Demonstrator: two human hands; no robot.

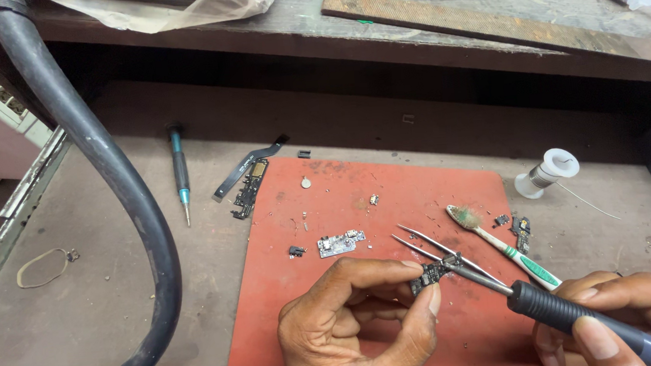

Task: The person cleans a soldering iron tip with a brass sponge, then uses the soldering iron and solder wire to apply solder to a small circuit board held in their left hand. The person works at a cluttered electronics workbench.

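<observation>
At the far left a thick black hose [120, 184] curves down over the counter [102, 301], with a small screwdriver [180, 171] lying just beyond it. A red work mat [358, 204] covers the middle, carrying a loose flex-cable board [246, 183] at its upper left edge and a small pale circuit piece [340, 243] near its centre. The left hand [352, 328] has its grip pressed together, thumb and forefinger pinching a small dark circuit board [429, 275] just above the mat. Tweezers [431, 244] lie beside the board, and a green-and-white toothbrush [505, 246] rests to the right. The right hand [622, 314] is closed around a soldering iron [560, 312], its tip touching the board. Judged from this, a steady pinch, a braced wrist and a brief, light tip contact would serve best. A solder spool [549, 171] stands further right.
</observation>
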